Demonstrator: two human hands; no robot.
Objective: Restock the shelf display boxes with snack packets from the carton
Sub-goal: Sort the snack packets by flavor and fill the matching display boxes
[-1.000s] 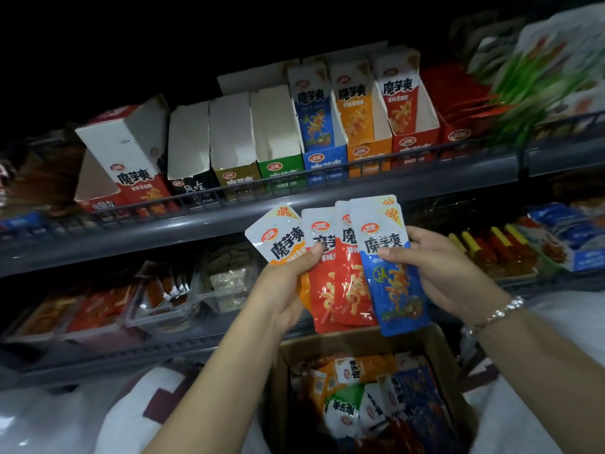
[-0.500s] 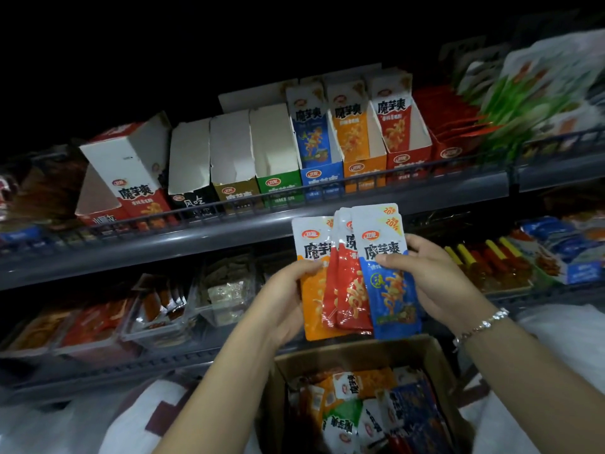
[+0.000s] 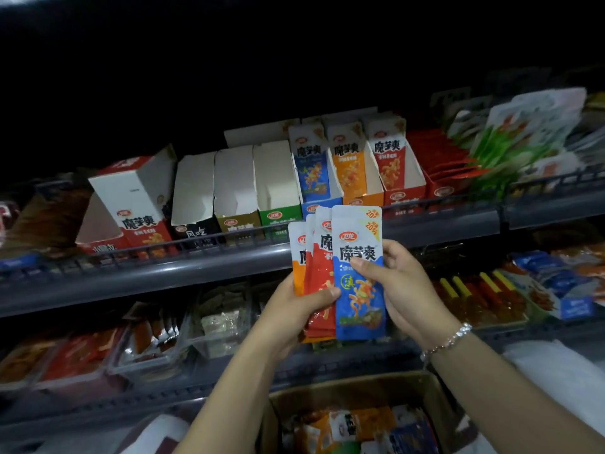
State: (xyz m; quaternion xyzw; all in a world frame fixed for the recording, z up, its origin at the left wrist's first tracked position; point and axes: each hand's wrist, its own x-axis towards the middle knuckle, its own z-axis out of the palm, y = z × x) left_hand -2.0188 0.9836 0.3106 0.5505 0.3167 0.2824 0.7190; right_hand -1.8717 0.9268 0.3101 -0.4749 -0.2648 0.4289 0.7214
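At the centre of the frame, the left hand point(image 3: 296, 311) and right hand point(image 3: 404, 285) both pinch a fanned stack of snack packets point(image 3: 355, 273), blue one in front, thumbs pressed on it. The display boxes point(image 3: 278, 188) line the shelf point(image 3: 163, 273) above, and the open carton point(image 3: 360, 421) sits at the bottom centre.

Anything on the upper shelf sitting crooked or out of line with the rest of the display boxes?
Yes. The red-and-white display box at the left end of the upper shelf leans sideways, tipped out of line with the upright black, olive and green boxes beside it. Those three show no packets.
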